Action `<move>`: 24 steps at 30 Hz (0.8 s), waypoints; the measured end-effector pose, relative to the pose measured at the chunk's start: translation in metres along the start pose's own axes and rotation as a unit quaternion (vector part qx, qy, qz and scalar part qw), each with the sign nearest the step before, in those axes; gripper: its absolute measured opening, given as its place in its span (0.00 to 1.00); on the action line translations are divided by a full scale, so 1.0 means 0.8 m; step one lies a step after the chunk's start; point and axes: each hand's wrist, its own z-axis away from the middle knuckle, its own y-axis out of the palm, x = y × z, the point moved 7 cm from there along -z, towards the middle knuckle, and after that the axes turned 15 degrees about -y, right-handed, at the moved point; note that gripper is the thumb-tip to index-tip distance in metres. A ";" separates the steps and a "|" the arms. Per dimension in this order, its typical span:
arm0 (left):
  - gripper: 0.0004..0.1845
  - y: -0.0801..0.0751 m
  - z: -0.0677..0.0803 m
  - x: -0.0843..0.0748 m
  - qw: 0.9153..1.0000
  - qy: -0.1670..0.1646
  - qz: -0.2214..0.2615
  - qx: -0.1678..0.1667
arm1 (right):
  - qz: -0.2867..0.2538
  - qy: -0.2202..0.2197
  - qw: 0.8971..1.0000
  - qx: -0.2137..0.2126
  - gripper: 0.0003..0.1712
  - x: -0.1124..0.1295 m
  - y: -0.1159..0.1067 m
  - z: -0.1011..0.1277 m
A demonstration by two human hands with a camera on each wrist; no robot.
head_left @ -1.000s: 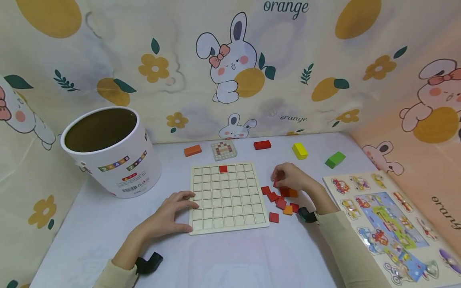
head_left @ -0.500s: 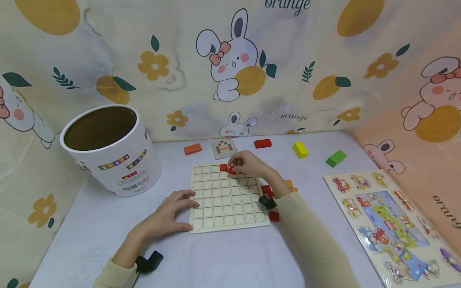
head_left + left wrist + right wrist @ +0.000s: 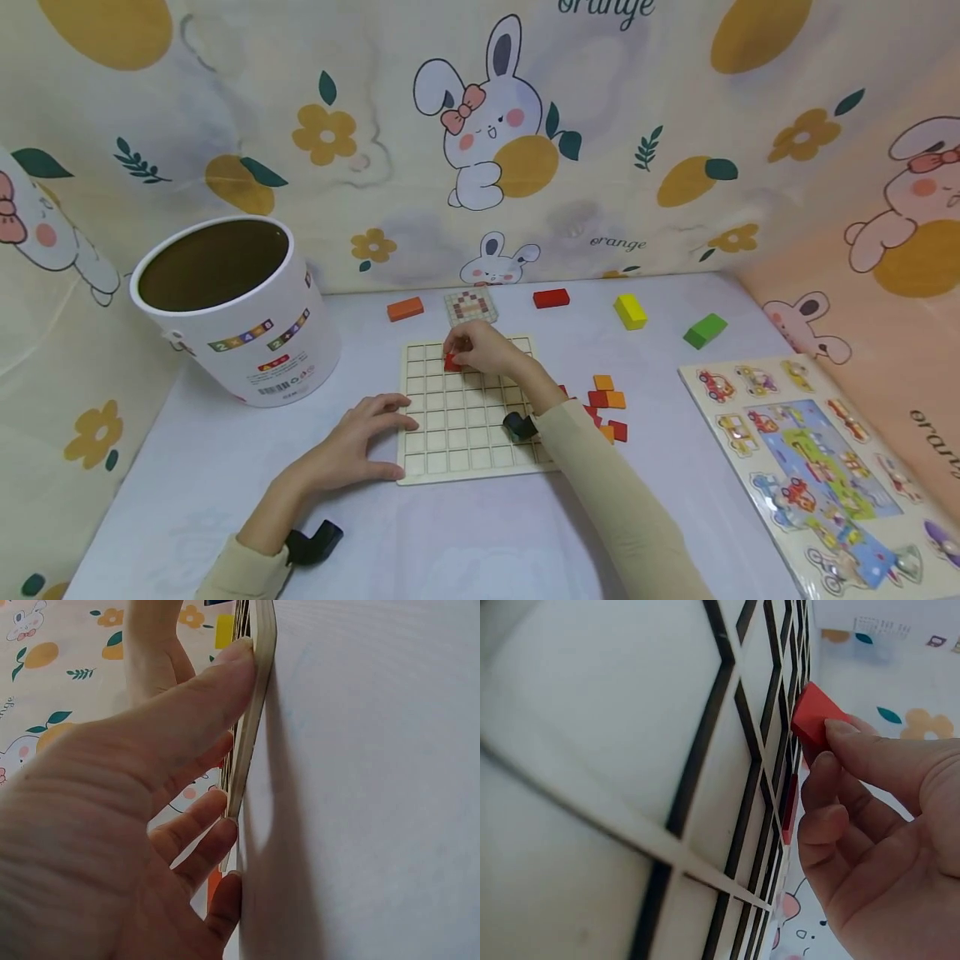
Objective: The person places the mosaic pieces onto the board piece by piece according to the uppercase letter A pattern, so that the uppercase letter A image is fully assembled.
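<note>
My right hand pinches a small red square tile between thumb and fingers, tilted close over the far rows of the pale wooden grid board. Beside it in the right wrist view, another red tile sits in a board cell. In the head view my hand covers that second tile. My left hand lies along the board's left edge with fingers spread. Its thumb rests against the near left corner, and the left wrist view shows the fingertips touching the rim.
Loose red and orange tiles lie right of the board, partly behind my right forearm. A small pattern card and several coloured blocks line the back. A white bucket stands left, a picture puzzle right.
My right hand first takes a red tile from the loose pile, carries it over to the board's far rows, then shifts further left with it. My left hand stays at the edge.
</note>
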 end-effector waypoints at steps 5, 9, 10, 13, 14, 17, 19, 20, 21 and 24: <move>0.31 0.000 -0.001 0.001 1.000 -0.008 0.002 0.005 | 0.025 0.006 1.000 0.005 0.09 0.003 -0.001 0.002; 0.31 0.000 -0.001 0.000 1.000 -0.007 0.001 0.005 | 0.024 0.023 0.999 -0.009 0.10 0.000 -0.003 0.005; 0.31 0.001 -0.001 0.000 1.000 -0.007 0.001 0.005 | 0.021 0.026 0.999 -0.013 0.10 -0.001 -0.003 0.006; 0.31 0.000 -0.002 0.001 1.000 -0.004 -0.001 0.004 | 0.021 0.029 0.999 -0.018 0.07 -0.002 -0.004 0.007; 0.31 0.000 -0.002 0.001 1.000 -0.004 -0.001 0.004 | 0.024 0.029 0.999 -0.018 0.06 -0.002 -0.004 0.007; 0.31 -0.001 -0.002 0.000 1.000 -0.003 -0.001 0.002 | 0.054 0.030 0.998 -0.010 0.03 -0.003 -0.005 0.006; 0.31 -0.001 -0.001 0.000 1.000 -0.004 -0.001 0.002 | 0.075 0.032 0.997 -0.005 0.03 -0.004 -0.005 0.006; 0.31 -0.001 -0.001 0.000 1.000 -0.004 -0.002 0.002 | 0.082 0.035 0.996 -0.002 0.03 -0.004 -0.004 0.005; 0.31 -0.001 -0.001 0.000 1.000 -0.005 -0.002 0.002 | 0.090 0.039 0.995 0.000 0.03 -0.004 -0.004 0.005; 0.31 0.000 -0.001 0.000 1.000 -0.006 -0.002 0.003 | 0.093 0.053 0.994 0.004 0.03 -0.004 -0.004 0.006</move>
